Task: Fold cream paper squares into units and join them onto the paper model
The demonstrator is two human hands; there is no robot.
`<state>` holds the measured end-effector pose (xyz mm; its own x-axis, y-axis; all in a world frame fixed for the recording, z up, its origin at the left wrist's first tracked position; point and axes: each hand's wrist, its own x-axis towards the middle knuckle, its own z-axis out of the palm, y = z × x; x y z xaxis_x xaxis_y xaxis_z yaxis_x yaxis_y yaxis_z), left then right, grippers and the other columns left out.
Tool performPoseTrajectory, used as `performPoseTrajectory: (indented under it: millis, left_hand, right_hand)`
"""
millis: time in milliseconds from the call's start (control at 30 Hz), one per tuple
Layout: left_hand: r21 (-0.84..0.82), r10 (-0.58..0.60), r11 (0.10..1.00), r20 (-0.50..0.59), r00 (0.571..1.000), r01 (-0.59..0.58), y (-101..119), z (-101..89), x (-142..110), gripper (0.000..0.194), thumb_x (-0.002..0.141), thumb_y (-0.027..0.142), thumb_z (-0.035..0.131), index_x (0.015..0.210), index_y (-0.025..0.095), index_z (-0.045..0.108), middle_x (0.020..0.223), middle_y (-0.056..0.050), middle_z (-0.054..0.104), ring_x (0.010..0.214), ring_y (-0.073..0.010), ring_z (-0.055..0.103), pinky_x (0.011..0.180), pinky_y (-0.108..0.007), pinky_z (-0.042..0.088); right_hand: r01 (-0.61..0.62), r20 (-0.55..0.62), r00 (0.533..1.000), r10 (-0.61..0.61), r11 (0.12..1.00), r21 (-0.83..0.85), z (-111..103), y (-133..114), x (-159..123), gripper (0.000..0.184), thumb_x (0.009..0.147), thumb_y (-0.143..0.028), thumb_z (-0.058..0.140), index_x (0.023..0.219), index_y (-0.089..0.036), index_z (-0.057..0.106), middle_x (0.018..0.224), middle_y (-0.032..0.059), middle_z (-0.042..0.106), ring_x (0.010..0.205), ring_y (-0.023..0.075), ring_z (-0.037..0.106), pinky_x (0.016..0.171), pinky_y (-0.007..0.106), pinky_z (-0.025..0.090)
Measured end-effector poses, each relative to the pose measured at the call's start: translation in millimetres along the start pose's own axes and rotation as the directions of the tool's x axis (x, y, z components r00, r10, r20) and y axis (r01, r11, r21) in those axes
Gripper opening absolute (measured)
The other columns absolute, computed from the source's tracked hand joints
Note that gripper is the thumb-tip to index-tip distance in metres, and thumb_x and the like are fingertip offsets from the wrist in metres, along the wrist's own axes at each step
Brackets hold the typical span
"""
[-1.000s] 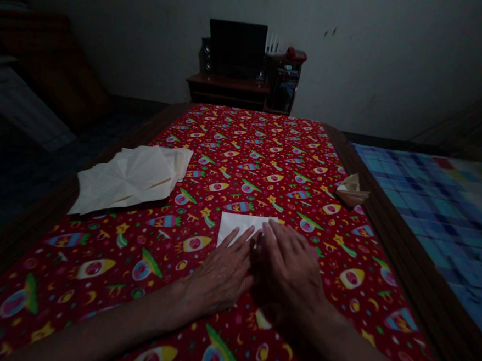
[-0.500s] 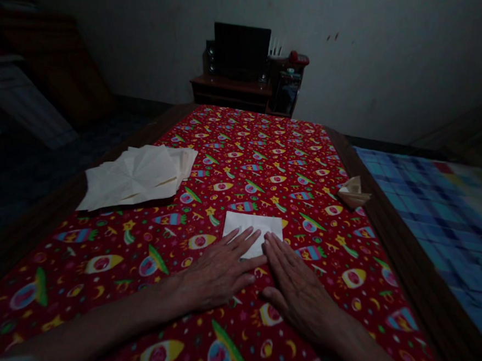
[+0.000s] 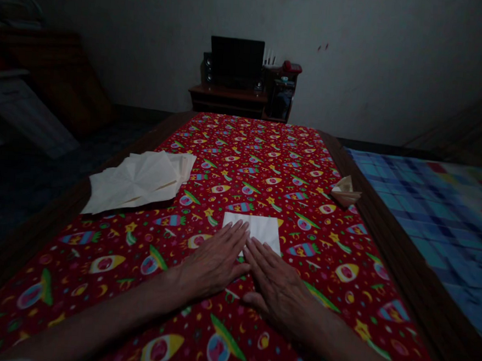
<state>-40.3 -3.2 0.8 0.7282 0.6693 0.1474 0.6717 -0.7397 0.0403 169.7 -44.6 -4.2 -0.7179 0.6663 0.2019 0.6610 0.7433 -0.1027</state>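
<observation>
A small white square of paper (image 3: 267, 229), apparently folded, lies flat on the red patterned tablecloth (image 3: 197, 337). My left hand (image 3: 214, 261) rests with its fingers stretched over the paper's left part. Over the lower edge, near the middle, my right hand (image 3: 275, 279) lies flat with fingers extended and thumb apart. The fingertips of both hands come close together and hide the paper's lower left part. Neither hand grips anything; both press or rest on the sheet from above.
Creased, overlapping pale papers (image 3: 142, 180) lie at the table's left edge. A small folded paper piece (image 3: 346, 193) stands near the right edge. Beyond the table are a monitor (image 3: 237, 59) on a wooden desk (image 3: 226, 98) and a blue checked cloth (image 3: 420, 209) at right.
My right hand has slid left along the paper's lower edge, uncovering its right side. My left fingers have drawn closer together and shifted slightly left. The camera view has tilted up a little.
</observation>
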Motion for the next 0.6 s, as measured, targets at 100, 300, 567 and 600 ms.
performPoseTrajectory:
  millis: [100, 300, 567, 600]
  left_hand:
    - [-0.006, 0.014, 1.0, -0.001, 1.0, -0.014, -5.9, 4.3, 17.8, 0.053, 0.096, 0.04, 0.031, 0.138, 0.008, 0.032, 0.147, -0.016, 0.027, 0.138, -0.0252, 0.019, 0.111, -0.041, 0.025]
    - [-0.002, 0.041, 0.999, 0.038, 0.998, -0.041, -28.4, 4.1, 19.2, 0.054, 0.095, 0.042, 0.031, 0.141, 0.013, 0.027, 0.15, -0.012, 0.023, 0.139, -0.0211, 0.017, 0.112, -0.039, 0.02]
    - [0.052, -0.011, 0.999, 0.0, 1.0, 0.011, -40.6, -1.2, -18.0, 0.063, 0.092, 0.049, 0.034, 0.141, 0.011, 0.026, 0.148, -0.014, 0.027, 0.138, -0.0223, 0.021, 0.111, -0.039, 0.023]
    - [0.046, -0.009, 0.999, -0.008, 1.0, 0.009, -39.8, -1.5, -19.3, 0.065, 0.091, 0.051, 0.036, 0.141, 0.011, 0.026, 0.147, -0.014, 0.028, 0.138, -0.0226, 0.022, 0.111, -0.039, 0.025]
  right_hand:
    - [-0.003, -0.024, 1.0, 0.003, 1.0, -0.016, 1.3, -1.9, 2.0, 0.062, 0.09, -0.042, 0.046, 0.139, -0.006, 0.034, 0.146, 0.0176, 0.029, 0.137, 0.0275, 0.019, 0.108, 0.044, 0.034]
    - [-0.044, -0.061, 0.997, 0.042, 0.998, -0.041, 5.3, 5.2, -10.5, 0.06, 0.09, -0.036, 0.046, 0.139, -0.005, 0.032, 0.143, 0.0166, 0.035, 0.136, 0.0263, 0.023, 0.107, 0.045, 0.036]
    - [-0.169, -0.187, 0.972, 0.144, 0.977, -0.126, 9.9, 7.0, -11.8, 0.044, 0.091, -0.028, 0.044, 0.129, -0.005, 0.048, 0.135, 0.0191, 0.047, 0.129, 0.0271, 0.038, 0.103, 0.044, 0.041]
    - [-0.166, -0.199, 0.971, 0.135, 0.975, -0.15, 11.7, 8.1, -8.6, 0.041, 0.091, -0.026, 0.044, 0.125, -0.004, 0.05, 0.131, 0.02, 0.05, 0.127, 0.0274, 0.041, 0.103, 0.044, 0.04]
